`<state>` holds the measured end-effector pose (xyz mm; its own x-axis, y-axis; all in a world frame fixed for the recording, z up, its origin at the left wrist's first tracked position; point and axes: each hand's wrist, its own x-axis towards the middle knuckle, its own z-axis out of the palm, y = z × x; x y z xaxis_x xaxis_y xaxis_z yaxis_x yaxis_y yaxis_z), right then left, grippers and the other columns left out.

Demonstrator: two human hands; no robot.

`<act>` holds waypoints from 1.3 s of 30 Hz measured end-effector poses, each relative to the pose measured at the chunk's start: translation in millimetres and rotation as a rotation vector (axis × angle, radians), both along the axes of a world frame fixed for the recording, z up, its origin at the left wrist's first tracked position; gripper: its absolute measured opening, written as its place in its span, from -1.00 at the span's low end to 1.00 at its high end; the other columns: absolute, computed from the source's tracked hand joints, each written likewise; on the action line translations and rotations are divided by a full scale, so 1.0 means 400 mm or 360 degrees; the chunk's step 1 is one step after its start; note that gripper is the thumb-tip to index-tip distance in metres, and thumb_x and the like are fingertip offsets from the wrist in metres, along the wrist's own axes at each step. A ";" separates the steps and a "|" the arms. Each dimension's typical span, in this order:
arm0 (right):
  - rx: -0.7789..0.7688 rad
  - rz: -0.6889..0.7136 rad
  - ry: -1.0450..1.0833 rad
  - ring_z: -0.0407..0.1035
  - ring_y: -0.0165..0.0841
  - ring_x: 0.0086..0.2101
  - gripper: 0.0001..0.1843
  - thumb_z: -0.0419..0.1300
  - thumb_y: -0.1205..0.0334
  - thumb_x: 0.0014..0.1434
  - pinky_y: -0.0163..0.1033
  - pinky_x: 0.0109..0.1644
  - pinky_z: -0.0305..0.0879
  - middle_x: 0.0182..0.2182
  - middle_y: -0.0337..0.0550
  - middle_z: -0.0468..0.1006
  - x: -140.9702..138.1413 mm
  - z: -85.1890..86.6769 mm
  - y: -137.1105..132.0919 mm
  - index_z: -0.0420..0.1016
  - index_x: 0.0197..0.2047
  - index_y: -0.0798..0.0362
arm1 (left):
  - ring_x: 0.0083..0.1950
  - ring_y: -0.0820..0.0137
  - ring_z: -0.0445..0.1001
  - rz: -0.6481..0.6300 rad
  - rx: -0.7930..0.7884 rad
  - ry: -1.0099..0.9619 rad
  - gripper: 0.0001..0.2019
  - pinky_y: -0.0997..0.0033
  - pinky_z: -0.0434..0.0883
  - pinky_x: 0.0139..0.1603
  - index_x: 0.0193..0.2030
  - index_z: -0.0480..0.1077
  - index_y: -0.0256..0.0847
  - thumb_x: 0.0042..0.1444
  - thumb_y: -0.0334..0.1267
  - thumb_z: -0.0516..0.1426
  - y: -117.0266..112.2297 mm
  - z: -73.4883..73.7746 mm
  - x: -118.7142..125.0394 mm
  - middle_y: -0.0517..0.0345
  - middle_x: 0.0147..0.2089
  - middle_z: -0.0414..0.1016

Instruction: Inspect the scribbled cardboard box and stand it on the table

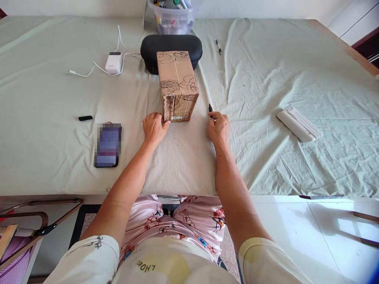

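Note:
A brown cardboard box (179, 85), scribbled over with black looping lines on its top and near side, stands on the cloth in front of me. My left hand (155, 127) is closed at its lower left corner, with the thumb against the near bottom edge. To the right of the box and apart from it, my right hand (219, 128) grips a black marker (210, 108). The marker's dark end points away from me. A small black piece like a marker cap (85, 118) lies on the cloth to the left.
A pale green cloth (254, 165) covers the table. Behind the box are a black case (148, 51) and a clear plastic tub (177, 21). A phone (108, 146) and white charger with cable (113, 63) lie left; a pen (218, 47) and white object (299, 124) lie right.

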<state>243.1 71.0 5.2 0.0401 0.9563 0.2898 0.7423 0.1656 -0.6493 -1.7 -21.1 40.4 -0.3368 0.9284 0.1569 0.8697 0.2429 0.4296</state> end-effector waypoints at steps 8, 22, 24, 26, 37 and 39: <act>0.0609 0.0180 0.0034 0.47 -0.14 0.08 -0.50 -0.12 0.08 0.50 0.06 0.15 0.50 0.11 0.14 0.48 -0.052 0.051 -0.077 0.40 0.32 0.05 | 0.34 -0.06 0.48 -0.0007 0.0076 -0.0044 -0.89 -0.11 0.37 0.38 -0.01 0.56 -0.15 0.40 -0.26 0.22 0.006 -0.023 -0.007 -0.18 0.26 0.58; 0.0476 0.0637 -0.0216 0.57 -0.23 -0.06 -0.53 -0.06 0.28 0.34 -0.10 0.09 0.38 -0.07 -0.04 0.71 -0.079 0.099 -0.125 0.66 0.05 -0.01 | 0.35 -0.03 0.49 0.0033 0.0103 -0.0097 -0.92 -0.11 0.38 0.36 -0.09 0.56 -0.08 0.37 -0.30 0.21 0.010 -0.024 -0.014 -0.06 0.23 0.62; 0.0461 0.0566 -0.0244 0.57 -0.25 -0.12 -0.55 -0.05 0.31 0.30 -0.10 0.10 0.36 -0.10 -0.09 0.72 -0.070 0.104 -0.117 0.66 -0.02 -0.02 | 0.36 -0.02 0.49 0.0036 0.0075 -0.0115 -0.93 -0.10 0.38 0.37 -0.12 0.54 -0.09 0.38 -0.31 0.20 0.011 -0.021 -0.017 -0.08 0.23 0.62; 0.0457 0.0454 -0.0277 0.56 -0.24 -0.13 -0.59 -0.03 0.32 0.29 -0.07 0.15 0.34 -0.12 -0.12 0.71 -0.058 0.107 -0.110 0.65 -0.06 -0.04 | 0.35 -0.02 0.50 0.0037 0.0050 -0.0123 -0.93 -0.10 0.38 0.37 -0.14 0.53 -0.11 0.38 -0.31 0.20 0.012 -0.016 -0.019 -0.10 0.23 0.62; 0.0465 0.0130 -0.0028 0.52 -0.11 -0.01 -0.61 -0.06 0.22 0.32 0.05 0.18 0.36 -0.06 0.11 0.63 -0.026 0.078 -0.062 0.55 0.01 0.05 | 0.33 -0.05 0.50 0.0031 0.0070 -0.0100 -0.90 -0.12 0.41 0.34 -0.10 0.55 -0.14 0.38 -0.32 0.18 0.014 -0.023 -0.024 -0.13 0.22 0.61; 0.0328 0.0098 -0.0028 0.49 -0.07 0.04 -0.57 -0.04 0.25 0.30 0.11 0.21 0.34 -0.01 0.14 0.62 -0.023 0.060 -0.047 0.58 0.06 0.05 | 0.33 -0.06 0.49 0.0009 0.0056 -0.0089 -0.91 -0.12 0.41 0.34 -0.12 0.55 -0.14 0.38 -0.33 0.18 0.015 -0.023 -0.029 -0.15 0.22 0.61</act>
<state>234.0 52.3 29.3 -0.0232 0.8771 0.4798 0.7374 0.3390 -0.5842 -13.5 -15.1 31.1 -0.3511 0.9207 0.1704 0.8429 0.2315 0.4858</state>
